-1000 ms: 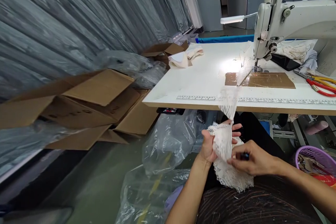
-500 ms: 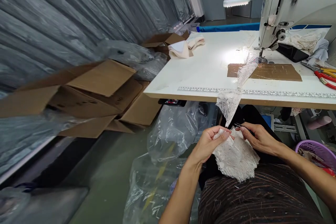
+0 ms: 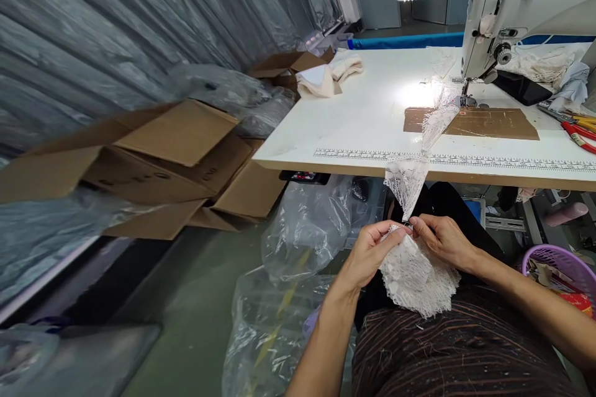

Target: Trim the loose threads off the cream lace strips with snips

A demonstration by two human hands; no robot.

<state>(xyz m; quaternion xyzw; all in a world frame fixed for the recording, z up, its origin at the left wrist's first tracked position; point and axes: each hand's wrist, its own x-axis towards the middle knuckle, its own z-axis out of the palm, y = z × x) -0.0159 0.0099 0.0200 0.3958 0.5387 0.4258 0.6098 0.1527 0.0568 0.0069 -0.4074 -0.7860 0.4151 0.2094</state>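
Observation:
White lace pieces (image 3: 419, 273) hang in a bunch over my lap. My left hand (image 3: 372, 251) pinches the top edge of this lace between thumb and fingers. From the sewing machine (image 3: 484, 31) a lace strip (image 3: 406, 177) runs down over the table edge and tapers to a point at my fingertips. My right hand (image 3: 444, 239) is closed around small dark thread snips (image 3: 406, 223), mostly hidden by the fingers. Their tips are at the narrow join between the strip and the bunch, close to my left fingertips.
The white sewing table (image 3: 298, 136) has a printed ruler along its front edge. Red-handled pliers (image 3: 580, 136) lie at right, and folded cloth (image 3: 321, 79) at the far left corner. Open cardboard boxes (image 3: 177, 142) and plastic bags (image 3: 307, 229) stand left. A purple basket (image 3: 559, 254) is lower right.
My right hand has moved slightly left, bringing the snips' tips to the join at my left fingertips. The left hand keeps its pinch on the lace. The view has shifted slightly.

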